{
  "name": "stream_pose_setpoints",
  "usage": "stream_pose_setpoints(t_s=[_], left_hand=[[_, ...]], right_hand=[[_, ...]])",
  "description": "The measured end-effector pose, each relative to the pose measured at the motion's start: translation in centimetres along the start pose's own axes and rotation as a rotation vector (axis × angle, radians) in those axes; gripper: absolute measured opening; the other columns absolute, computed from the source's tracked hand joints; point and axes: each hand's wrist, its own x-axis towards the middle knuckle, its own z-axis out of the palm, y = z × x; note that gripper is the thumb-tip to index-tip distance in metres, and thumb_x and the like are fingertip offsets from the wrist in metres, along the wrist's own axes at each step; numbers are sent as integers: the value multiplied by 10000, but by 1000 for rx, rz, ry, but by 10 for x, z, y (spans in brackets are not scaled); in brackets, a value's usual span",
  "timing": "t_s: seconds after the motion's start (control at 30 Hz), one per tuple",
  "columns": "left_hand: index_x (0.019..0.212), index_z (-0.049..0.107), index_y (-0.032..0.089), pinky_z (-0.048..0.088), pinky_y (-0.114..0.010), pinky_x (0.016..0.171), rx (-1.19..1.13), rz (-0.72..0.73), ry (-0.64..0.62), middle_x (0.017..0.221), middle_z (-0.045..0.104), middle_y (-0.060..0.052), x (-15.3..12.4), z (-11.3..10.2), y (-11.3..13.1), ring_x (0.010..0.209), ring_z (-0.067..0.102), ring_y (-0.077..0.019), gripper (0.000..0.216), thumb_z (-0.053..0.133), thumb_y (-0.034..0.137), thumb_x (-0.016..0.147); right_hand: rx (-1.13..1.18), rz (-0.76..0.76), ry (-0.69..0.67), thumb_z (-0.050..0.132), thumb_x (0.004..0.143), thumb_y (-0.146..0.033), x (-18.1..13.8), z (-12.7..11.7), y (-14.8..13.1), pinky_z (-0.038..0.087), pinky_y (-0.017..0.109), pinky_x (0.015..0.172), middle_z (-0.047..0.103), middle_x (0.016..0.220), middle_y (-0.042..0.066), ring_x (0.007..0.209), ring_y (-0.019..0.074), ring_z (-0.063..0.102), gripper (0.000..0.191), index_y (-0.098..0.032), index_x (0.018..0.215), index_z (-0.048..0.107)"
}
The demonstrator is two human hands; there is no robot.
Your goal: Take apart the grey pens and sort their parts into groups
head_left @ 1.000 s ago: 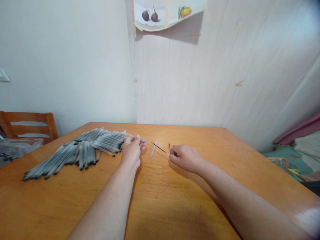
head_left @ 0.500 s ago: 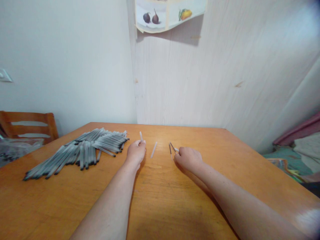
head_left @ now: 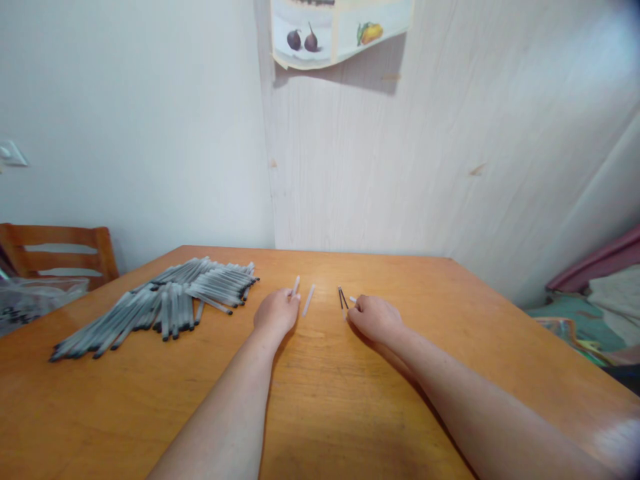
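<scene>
My left hand (head_left: 277, 313) is closed around a translucent white pen barrel (head_left: 296, 285), whose upper end sticks up past the thumb. Just right of it, a second pen barrel (head_left: 309, 300) lies on the wooden table (head_left: 320, 400). Two thin dark ink refills (head_left: 343, 298) lie farther right, close together at their far ends. Beside them my right hand (head_left: 375, 319) rests low over the table with its fingers curled shut. A small whitish end (head_left: 353, 299) shows at its fingertips; the rest of that piece is hidden.
A large heap of translucent pens with dark ends (head_left: 170, 300) spreads over the table's left side. A wooden chair (head_left: 60, 250) and a clear plastic bag (head_left: 40, 297) are beyond the left edge. Folded cloths (head_left: 615, 300) lie off to the right. A wall stands behind the table.
My left hand has moved right with its pen barrel, closer to the one lying down. The right hand has hardly moved; the two refills lie slightly closer together.
</scene>
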Motion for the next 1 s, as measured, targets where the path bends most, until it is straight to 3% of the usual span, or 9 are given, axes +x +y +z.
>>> stream_pose_setpoints(t_s=[0.33,0.7,1.0], left_hand=[[928,743,265,429,-315,693,106,45,-12,957,737,-107,-6,8,9,886,664,-262,358,462,484,889],[874,737,230,424,-307,682,191,117,46,960,719,-133,-6,11,8,881,653,-257,507,339,540,927],[869,718,233,407,-305,667,181,117,60,963,714,-125,-4,14,6,860,646,-253,503,325,542,929]], right_hand=[[154,40,111,473,852,-344,12,-2,13,335,270,576,693,795,99,710,193,597,280,-179,753,676],[357,82,318,452,824,-286,45,-5,64,296,265,533,620,666,53,621,153,536,266,-166,655,618],[214,52,80,613,743,-279,44,4,64,325,247,565,673,730,54,671,155,579,149,-162,785,696]])
